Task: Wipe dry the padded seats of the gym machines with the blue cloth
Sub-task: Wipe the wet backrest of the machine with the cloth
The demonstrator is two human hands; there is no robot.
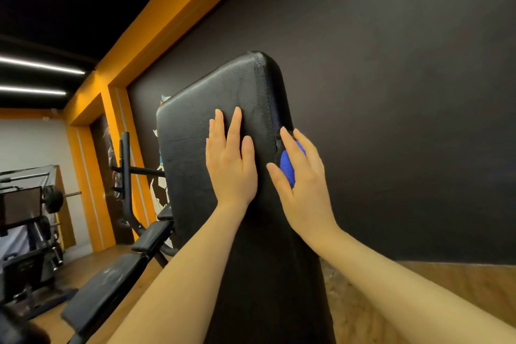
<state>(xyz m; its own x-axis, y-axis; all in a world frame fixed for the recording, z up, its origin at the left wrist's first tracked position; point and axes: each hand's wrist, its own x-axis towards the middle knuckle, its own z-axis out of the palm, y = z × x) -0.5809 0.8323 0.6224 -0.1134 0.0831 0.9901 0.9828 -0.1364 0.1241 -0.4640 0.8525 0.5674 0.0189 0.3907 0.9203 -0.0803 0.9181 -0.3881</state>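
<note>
A black padded backrest (pixel 195 126) of a gym bench rises steeply in front of me, its top edge near the dark wall. My left hand (pixel 230 165) lies flat on the pad's face, fingers apart, holding nothing. My right hand (pixel 303 184) presses the bunched blue cloth (pixel 287 165) against the pad's right side edge; most of the cloth is hidden under the palm and fingers.
A dark wall (pixel 391 92) stands right behind the bench, with an orange beam (pixel 167 17) above. To the left stands another black bench (pixel 111 282) and a weight machine (pixel 30 220). Wooden floor (pixel 446 282) shows at the lower right.
</note>
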